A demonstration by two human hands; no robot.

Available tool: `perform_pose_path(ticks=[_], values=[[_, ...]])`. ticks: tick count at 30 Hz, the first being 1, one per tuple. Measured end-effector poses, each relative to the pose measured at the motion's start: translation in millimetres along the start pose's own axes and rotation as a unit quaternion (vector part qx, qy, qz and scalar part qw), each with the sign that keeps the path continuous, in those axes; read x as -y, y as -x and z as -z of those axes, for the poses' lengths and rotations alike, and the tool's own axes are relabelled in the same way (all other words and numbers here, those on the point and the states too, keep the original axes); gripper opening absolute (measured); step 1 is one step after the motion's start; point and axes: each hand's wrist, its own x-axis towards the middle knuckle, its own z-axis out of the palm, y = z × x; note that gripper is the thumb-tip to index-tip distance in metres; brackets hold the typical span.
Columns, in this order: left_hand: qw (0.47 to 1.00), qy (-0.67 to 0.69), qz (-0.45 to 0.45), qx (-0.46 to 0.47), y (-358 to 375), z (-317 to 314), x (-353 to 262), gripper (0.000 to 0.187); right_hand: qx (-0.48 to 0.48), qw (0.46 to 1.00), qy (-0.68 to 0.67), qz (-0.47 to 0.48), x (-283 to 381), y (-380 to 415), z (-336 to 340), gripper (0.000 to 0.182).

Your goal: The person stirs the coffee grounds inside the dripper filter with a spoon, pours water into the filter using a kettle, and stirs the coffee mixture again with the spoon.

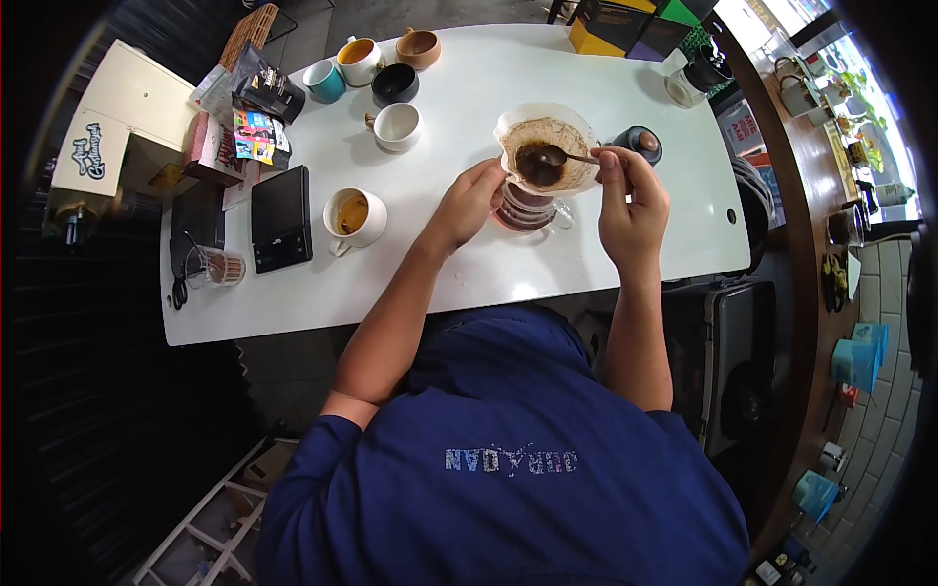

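A white paper coffee filter [578,131] lines a dripper, with wet dark coffee grounds [537,168] in the bottom and brown residue up its sides. Below it stands a glass coffee server [524,216] with dark reddish-brown liquid. My left hand [469,207] is closed at the dripper's left side; the dripper's body is mostly hidden by the filter and my fingers. My right hand [635,203] pinches the handle of a small spoon [578,158], whose bowl is down inside the filter at the grounds.
On the white table [449,78], a white mug of amber liquid [356,215] stands left, beside a black scale [281,220]. Several cups, including a white cup [398,127], stand farther back. A dark round container [640,144] is near my right hand. A ribbed glass [215,267] sits far left.
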Motion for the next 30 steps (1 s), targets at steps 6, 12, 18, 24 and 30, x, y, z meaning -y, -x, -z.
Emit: perform_pose_path(ticks=[6, 12, 18, 24, 30], values=[[1.000, -0.010, -0.005, 0.026, 0, 6, 3, 0.034, -0.008, 1.000, -0.002, -0.008, -4, 3, 6, 0.010], [0.999, -0.021, -0.032, 0.027, -8, 4, 4, 0.029, -0.032, 0.999, -0.017, 0.007, -1, 4, 7, 0.010], [0.998, -0.018, -0.038, 0.041, -10, 8, 8, 0.031, -0.030, 0.999, -0.035, -0.015, -2, 7, 8, 0.011], [0.999, -0.020, -0.042, 0.025, -11, 6, 4, 0.032, -0.022, 0.999, -0.022, -0.009, 0, 6, 5, 0.012], [0.999, -0.023, -0.035, 0.023, -8, 5, 4, 0.033, 0.040, 0.999, 0.014, -0.030, 5, 6, 6, 0.012]])
